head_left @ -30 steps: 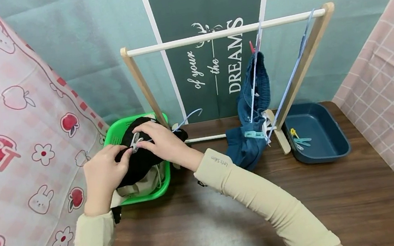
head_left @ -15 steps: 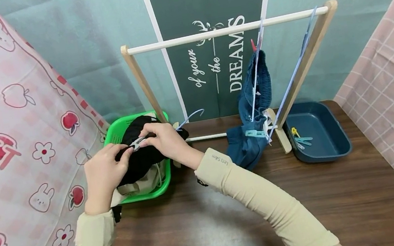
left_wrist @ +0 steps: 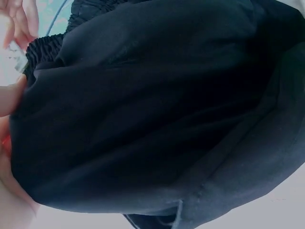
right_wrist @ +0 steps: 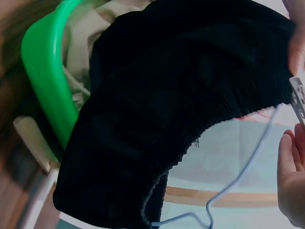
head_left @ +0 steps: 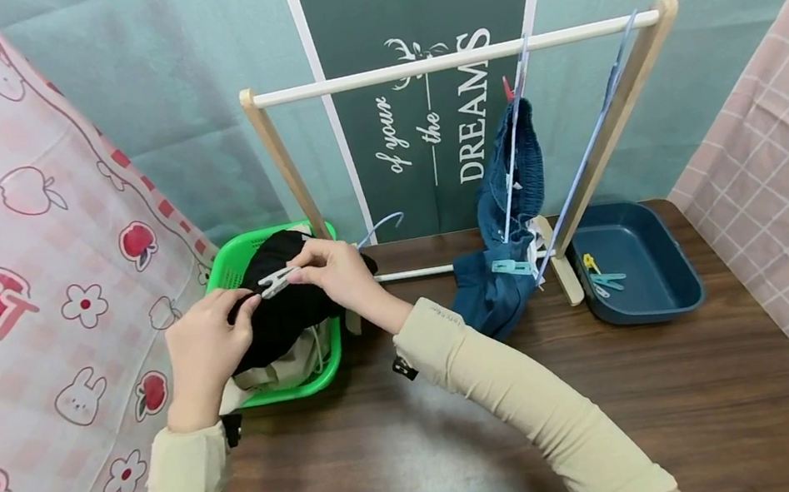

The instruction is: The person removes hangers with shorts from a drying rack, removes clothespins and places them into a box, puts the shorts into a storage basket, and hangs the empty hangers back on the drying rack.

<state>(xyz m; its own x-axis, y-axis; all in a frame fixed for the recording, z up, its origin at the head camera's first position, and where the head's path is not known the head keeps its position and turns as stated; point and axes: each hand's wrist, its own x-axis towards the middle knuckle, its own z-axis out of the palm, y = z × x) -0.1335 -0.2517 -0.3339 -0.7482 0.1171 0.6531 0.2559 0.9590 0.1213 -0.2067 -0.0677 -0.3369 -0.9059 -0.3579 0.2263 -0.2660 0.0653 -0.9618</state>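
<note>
Over the basket, black elastic-waisted pants [head_left: 280, 325] hang between both hands. My left hand [head_left: 203, 348] pinches one end of their waistband. A grey-white clothespin [head_left: 276, 284] is pinched by its handle end in my right hand [head_left: 342, 280], its tip right at the waistband edge beside the left fingertips. In the right wrist view a blue wire hanger [right_wrist: 248, 168] runs along the gathered waistband [right_wrist: 190, 138]; its hook stands out past the right hand in the head view. The black cloth fills most of the left wrist view.
A green basket [head_left: 337, 353] with beige clothing is below the hands. Right of it stands a rack with a white rail [head_left: 415, 69], bearing blue jeans [head_left: 501, 223] clipped to a hanger and another blue hanger. A dark blue bin [head_left: 650, 265] at right holds several clothespins.
The right fingers have drawn back a little to the right, onto the clothespin's handle end. The clothespin has turned to lie flatter. The left hand has stayed nearly still on the waistband.
</note>
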